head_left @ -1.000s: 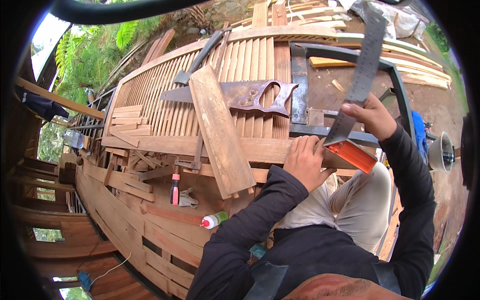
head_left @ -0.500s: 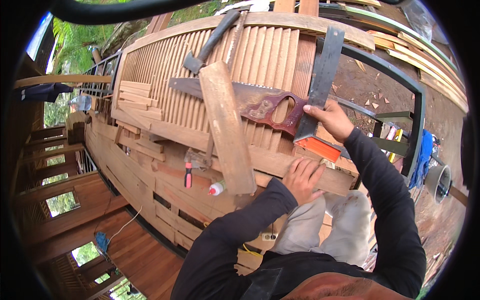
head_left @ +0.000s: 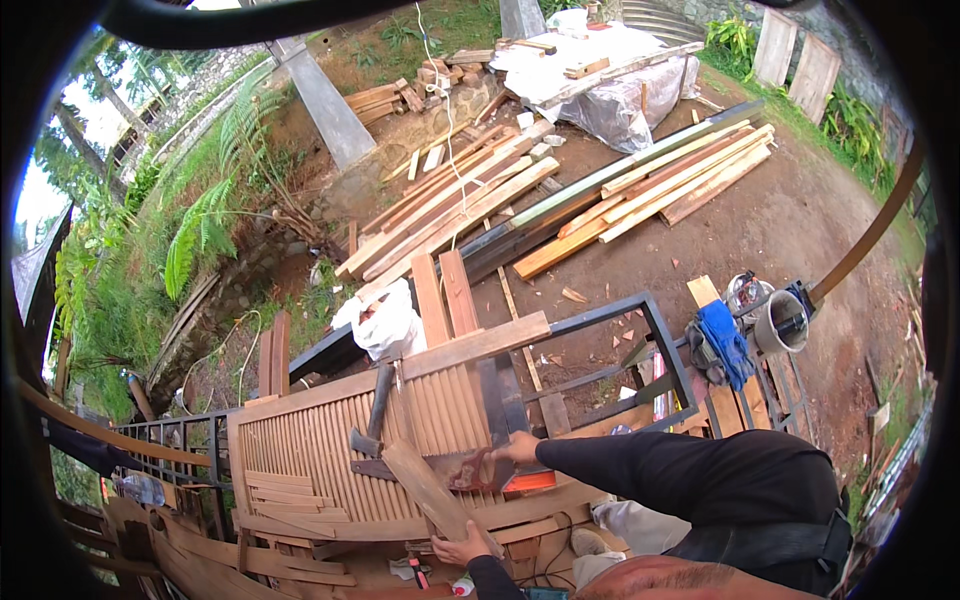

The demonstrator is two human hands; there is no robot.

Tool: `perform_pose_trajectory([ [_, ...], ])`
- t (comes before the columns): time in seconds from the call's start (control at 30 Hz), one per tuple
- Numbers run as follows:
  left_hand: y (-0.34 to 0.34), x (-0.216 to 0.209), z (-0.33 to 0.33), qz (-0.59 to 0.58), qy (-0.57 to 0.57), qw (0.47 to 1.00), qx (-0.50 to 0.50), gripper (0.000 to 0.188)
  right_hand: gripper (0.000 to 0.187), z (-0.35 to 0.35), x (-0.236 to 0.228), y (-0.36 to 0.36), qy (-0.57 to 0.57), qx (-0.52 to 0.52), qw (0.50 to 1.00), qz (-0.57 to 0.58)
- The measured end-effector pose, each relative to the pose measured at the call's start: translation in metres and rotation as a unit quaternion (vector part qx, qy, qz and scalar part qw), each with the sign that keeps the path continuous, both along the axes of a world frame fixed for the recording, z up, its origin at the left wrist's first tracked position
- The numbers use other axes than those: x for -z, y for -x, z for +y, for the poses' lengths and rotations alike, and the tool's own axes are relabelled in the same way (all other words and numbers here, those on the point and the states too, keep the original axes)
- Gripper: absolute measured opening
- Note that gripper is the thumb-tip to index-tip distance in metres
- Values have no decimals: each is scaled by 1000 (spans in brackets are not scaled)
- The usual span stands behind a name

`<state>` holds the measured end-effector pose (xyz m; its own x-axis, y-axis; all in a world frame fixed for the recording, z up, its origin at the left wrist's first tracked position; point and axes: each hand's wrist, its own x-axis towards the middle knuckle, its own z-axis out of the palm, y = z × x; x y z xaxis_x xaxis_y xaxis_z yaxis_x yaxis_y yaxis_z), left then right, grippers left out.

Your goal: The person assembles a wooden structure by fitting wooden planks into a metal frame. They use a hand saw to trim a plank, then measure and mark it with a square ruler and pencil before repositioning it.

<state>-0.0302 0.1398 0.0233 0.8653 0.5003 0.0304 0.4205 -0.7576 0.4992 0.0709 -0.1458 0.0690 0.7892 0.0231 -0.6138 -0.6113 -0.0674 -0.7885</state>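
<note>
My left hand [head_left: 462, 548] is closed around the near end of a loose wooden board [head_left: 430, 488], which lies slantwise across a handsaw. My right hand [head_left: 517, 449] grips a square with a dark metal blade [head_left: 496, 395] and an orange stock [head_left: 531, 481], right beside the saw's brown handle [head_left: 466, 473]. The saw's dark blade [head_left: 372, 467] passes under the board. Beyond it, a hammer [head_left: 379, 402] lies on the slatted wooden panel [head_left: 325, 450]. Part of the square is hidden by my right hand.
Short wood strips [head_left: 285, 492] are stacked on the panel's left. A black metal frame [head_left: 672, 365] extends right, near a blue cloth [head_left: 727, 345] and a grey bucket [head_left: 781, 325]. Long planks [head_left: 660, 185] lie on the ground beyond. A red-and-black tool [head_left: 418, 573] lies near the lower edge.
The view has tilted up toward the yard. My left hand has gone from the panel's near rail to the loose board's near end. My right hand remains at the square.
</note>
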Motion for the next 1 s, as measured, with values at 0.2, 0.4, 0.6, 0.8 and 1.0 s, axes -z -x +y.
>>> perform_pose_trajectory([
  [0.2,0,-1,34,142,36,989,31,108,46,34,-3,3,10,-86,994,-67],
  [0.4,48,-30,32,100,135,986,-14,83,29,46,6,38,-16,11,996,-91],
  [0.6,167,-105,39,-2,446,894,-54,72,24,41,-92,68,-100,-28,984,-147],
  [0.8,321,-108,63,5,525,795,-304,62,25,51,-170,150,-130,-144,968,-158],
  [1.0,432,-36,74,117,496,708,-490,49,13,168,-146,228,-138,-342,918,-146],
])
